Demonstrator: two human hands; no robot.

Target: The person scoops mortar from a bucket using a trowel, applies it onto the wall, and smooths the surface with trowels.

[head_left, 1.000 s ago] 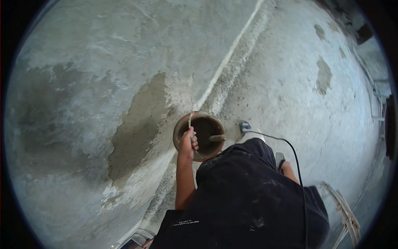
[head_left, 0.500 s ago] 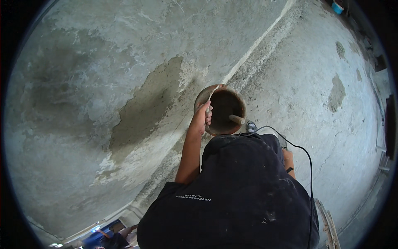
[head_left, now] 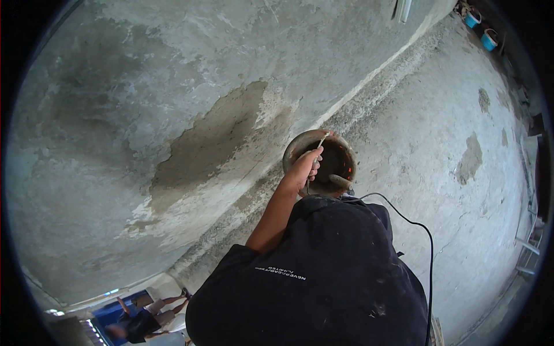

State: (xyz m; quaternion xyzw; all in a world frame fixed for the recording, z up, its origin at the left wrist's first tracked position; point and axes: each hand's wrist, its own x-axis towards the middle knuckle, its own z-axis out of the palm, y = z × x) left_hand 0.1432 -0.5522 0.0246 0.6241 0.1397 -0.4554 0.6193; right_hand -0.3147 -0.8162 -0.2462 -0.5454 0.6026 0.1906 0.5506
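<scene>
My left hand [head_left: 307, 168] is closed round the thin, crusted handle [head_left: 322, 140] of a round bucket. The bucket [head_left: 297, 144] has a grey, mortar-stained rim with reddish patches and hangs in front of my body. Inside it, against the near right side, rests a thick, rounded tool grip [head_left: 340, 181]; whatever it belongs to is hidden. The bottom of the bucket is dark, and its near edge lies behind my dark shirt [head_left: 340, 259]. My right hand is out of sight.
A plastered wall with a damp patch [head_left: 213, 138] rises on the left, meeting the concrete floor [head_left: 415, 155]. Blue buckets [head_left: 489, 40] stand far right. Another person [head_left: 141, 323] is at the lower left. A black cable [head_left: 412, 219] loops beside my right side.
My left hand and the bucket have shifted right and slightly down in the picture. My right hand, partly visible at my side before, has gone out of view. More blue buckets show.
</scene>
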